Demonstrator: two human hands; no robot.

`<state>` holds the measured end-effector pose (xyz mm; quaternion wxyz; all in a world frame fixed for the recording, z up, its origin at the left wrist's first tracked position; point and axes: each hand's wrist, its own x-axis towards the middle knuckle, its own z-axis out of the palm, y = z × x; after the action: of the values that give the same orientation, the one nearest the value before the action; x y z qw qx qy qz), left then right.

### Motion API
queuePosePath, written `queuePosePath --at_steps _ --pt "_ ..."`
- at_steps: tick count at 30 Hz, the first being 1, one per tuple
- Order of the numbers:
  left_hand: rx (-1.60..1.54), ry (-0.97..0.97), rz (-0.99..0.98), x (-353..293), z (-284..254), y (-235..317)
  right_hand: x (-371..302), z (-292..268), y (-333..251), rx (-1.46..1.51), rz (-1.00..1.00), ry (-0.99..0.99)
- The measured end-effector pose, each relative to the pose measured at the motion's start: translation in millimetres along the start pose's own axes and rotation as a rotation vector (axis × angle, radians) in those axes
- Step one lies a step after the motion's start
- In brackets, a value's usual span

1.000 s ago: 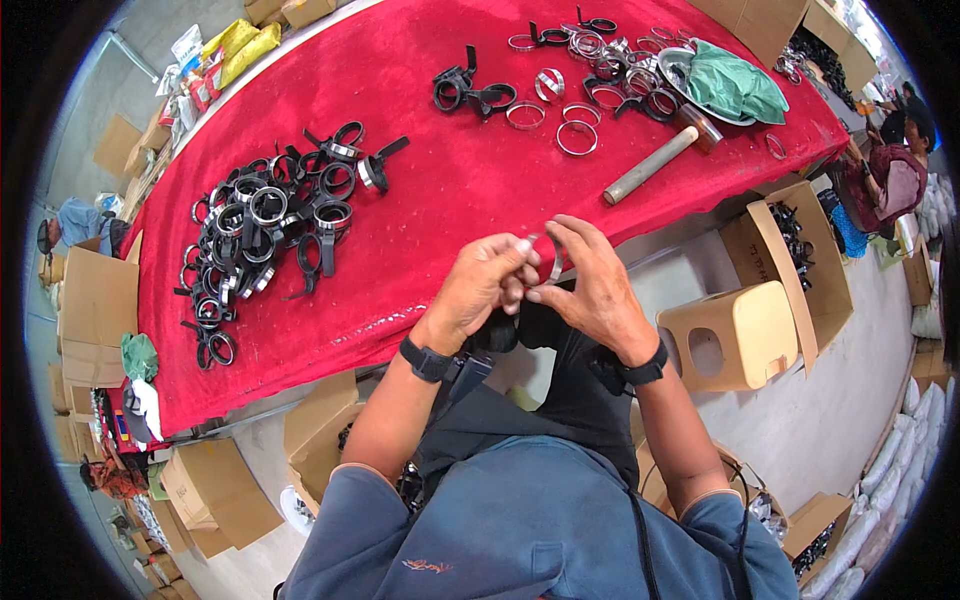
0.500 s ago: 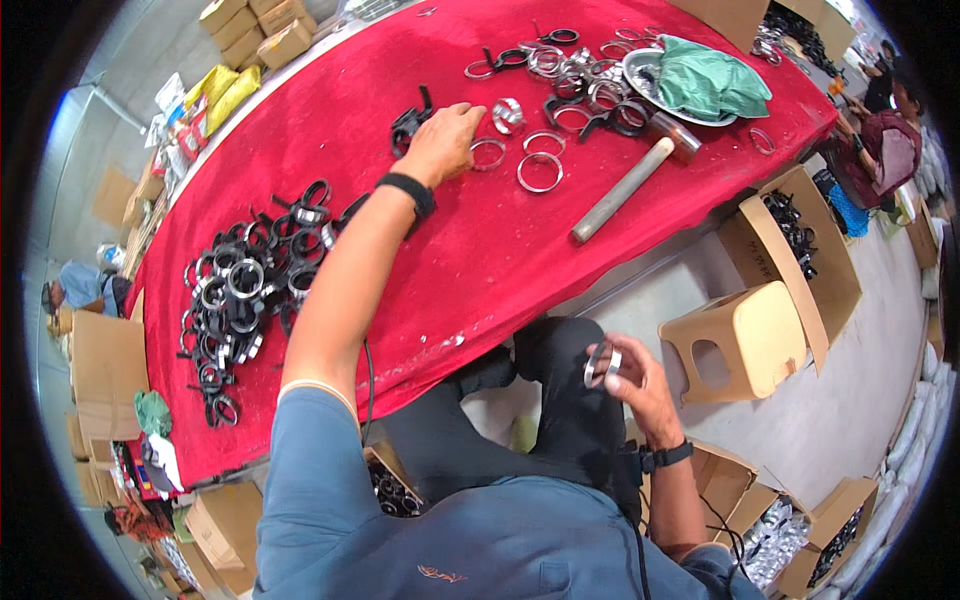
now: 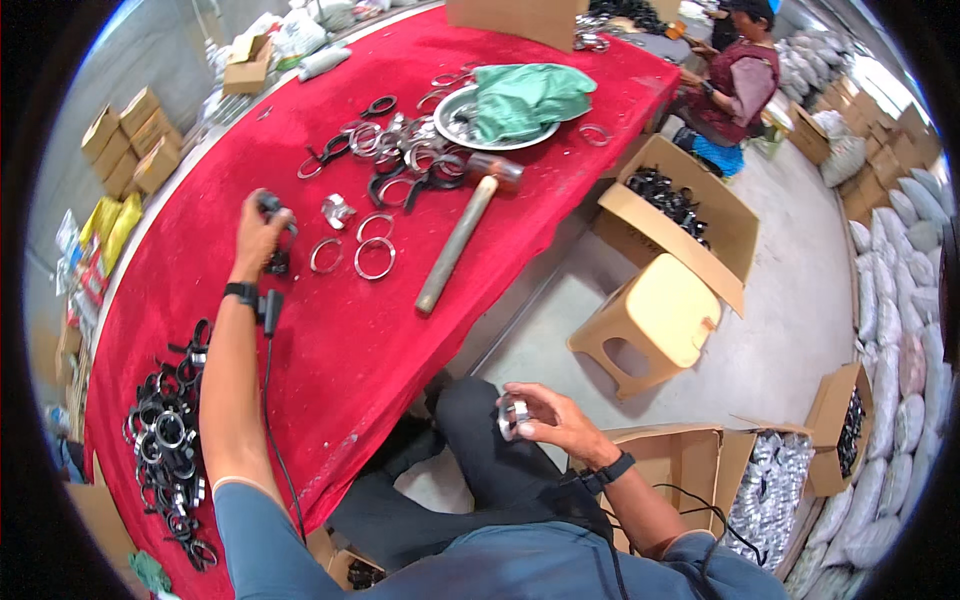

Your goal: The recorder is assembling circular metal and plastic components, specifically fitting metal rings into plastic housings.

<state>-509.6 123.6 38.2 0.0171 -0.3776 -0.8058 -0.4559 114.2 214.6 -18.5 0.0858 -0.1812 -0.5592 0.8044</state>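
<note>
Over the red cloth of the table, my left hand (image 3: 260,240) has its fingers closed around a black ring clamp (image 3: 278,263), partly hidden by the hand. My right hand (image 3: 560,425), above my knee, pinches shiny silver metal rings (image 3: 511,415) between thumb and fingers; how many I cannot tell. To the right of my left hand lie a short stack of silver rings (image 3: 337,211) and several thin loose rings (image 3: 375,258). A hammer (image 3: 455,245) with a grey handle rests farther right. A heap of black and silver clamps (image 3: 165,430) sits at the table's left.
A metal bowl (image 3: 440,125) with a green cloth (image 3: 535,100) stands near a pile of rings (image 3: 400,145). Right of the table are a cream stool (image 3: 655,315) and a carton of black parts (image 3: 735,240). Another person (image 3: 735,80) sits at the far right. A cable hangs from my left wrist.
The view has swung right, so the table things appear farther left. My left hand has closed on the black clamp beside the loose rings. My right hand still holds silver rings.
</note>
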Motion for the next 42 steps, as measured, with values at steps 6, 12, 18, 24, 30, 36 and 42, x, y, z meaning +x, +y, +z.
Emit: queuePosePath --at_steps 6,12,18,24,30,36,42 --pt "-0.576 0.252 -0.207 21 -13 45 -14 6 -4 0.092 -0.056 0.002" --pt "-0.958 0.149 -0.083 -25 -45 104 -30 16 -17 0.387 -0.052 -0.057" --pt "-1.106 -0.093 -0.077 -139 -38 174 -39 14 -31 0.489 -0.106 -0.055" --pt "-1.055 -0.123 -0.118 -247 -29 209 -44 18 -23 0.544 -0.179 -0.125" --pt "-1.064 -0.197 -0.220 -315 -20 216 -50 26 -20 0.611 -0.132 -0.122" --pt "-1.189 -0.278 -0.388 -365 -10 229 -35 30 -42 0.787 -0.234 -0.296" --pt "-1.199 -0.405 -0.362 -391 1 247 -31 47 -64 0.806 -0.292 -0.381"
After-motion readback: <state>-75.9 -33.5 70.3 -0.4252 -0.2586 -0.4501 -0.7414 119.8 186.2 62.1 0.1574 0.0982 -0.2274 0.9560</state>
